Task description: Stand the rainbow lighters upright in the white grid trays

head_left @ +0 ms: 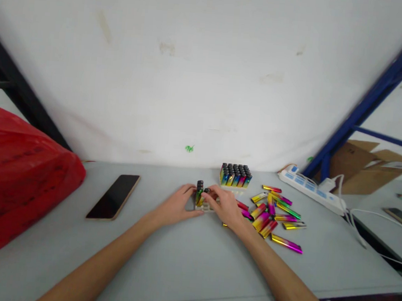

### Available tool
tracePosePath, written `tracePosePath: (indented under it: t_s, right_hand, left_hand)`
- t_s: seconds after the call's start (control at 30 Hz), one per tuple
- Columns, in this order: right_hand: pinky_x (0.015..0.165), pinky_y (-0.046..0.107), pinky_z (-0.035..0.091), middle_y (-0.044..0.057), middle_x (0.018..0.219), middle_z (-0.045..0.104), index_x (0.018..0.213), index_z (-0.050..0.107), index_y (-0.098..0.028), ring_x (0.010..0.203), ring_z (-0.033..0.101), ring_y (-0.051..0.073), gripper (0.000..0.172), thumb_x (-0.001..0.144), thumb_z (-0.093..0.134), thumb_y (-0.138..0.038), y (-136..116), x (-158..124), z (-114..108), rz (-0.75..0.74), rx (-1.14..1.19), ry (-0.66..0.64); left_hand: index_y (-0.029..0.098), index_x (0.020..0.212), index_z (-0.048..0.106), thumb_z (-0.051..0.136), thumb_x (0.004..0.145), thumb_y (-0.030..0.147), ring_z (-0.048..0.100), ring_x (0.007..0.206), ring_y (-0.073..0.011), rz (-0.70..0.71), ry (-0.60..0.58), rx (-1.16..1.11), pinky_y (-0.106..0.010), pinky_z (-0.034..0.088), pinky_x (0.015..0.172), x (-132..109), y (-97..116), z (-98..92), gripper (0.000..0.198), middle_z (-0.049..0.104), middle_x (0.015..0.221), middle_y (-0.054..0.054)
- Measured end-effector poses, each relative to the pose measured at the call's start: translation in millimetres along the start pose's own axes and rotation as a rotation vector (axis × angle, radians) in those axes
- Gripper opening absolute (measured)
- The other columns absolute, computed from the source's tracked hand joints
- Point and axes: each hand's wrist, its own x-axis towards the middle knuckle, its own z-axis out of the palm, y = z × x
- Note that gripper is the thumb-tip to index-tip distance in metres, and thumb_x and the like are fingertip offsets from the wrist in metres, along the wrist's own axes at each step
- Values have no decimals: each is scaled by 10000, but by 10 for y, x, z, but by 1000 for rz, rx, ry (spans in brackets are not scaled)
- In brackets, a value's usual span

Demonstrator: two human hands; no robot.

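My left hand (176, 207) is curved around the left side of a small pale tray (199, 209), thumb along its front edge. A few lighters (200, 187) with black tops stand upright at the tray's left end. Over the tray, my right hand (227, 205) pinches one upright lighter (205, 192) between thumb and fingers. The right hand covers much of the tray's right part. Beside that hand lies a loose pile of shiny lighters (260, 215) in red, gold, purple and green.
Behind stands a full block of upright lighters (235, 175) near the wall. A phone (114, 197) and a red plastic bag (20, 182) are at left. At right lie a power strip (311, 189) with white cables, and a cardboard box (363, 168) beyond the blue frame.
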Motion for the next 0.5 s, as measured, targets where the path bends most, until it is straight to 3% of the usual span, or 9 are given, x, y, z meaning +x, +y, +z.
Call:
tracePosePath:
  t_s: [0.13,0.3,0.4,0.5]
  right_hand:
    - [827,325,619,52,959,909,1104,774,-254,874,855,255,259,1251,823,-461,-28,27,-13,18,-99,-63]
    - [856,320,573,93,1083,926,1224,833,-246,965,862,265,182,1249,852,-425,-260,37,-7,-26,-324,-125]
    - [878,335,556,114,1069,920,1205,856,-230,974,859,275,300,1273,803,-518,-390,43,-55,8,-451,-140]
    - [877,336,544,106,1033,905,1167,862,-223,974,854,274,400,1313,711,-564,-371,44,-238,71,-511,-133]
  left_hand:
    - [286,1550,798,1019,1026,662,770,1557,-439,14,-8,-6,-610,630,1396,3,33,-14,682,802,1639,-169]
    - [282,1531,808,1008,1040,655,775,1549,-444,28,-7,-12,-619,646,1374,9,41,-29,648,813,1611,-173]
    - [262,1528,809,1000,1042,676,777,1546,-446,24,-15,-2,-629,642,1377,10,9,-30,667,808,1612,-186]
    - [246,1561,791,1007,1026,705,774,1552,-454,9,-11,34,-647,630,1393,12,-25,-23,737,795,1640,-198]
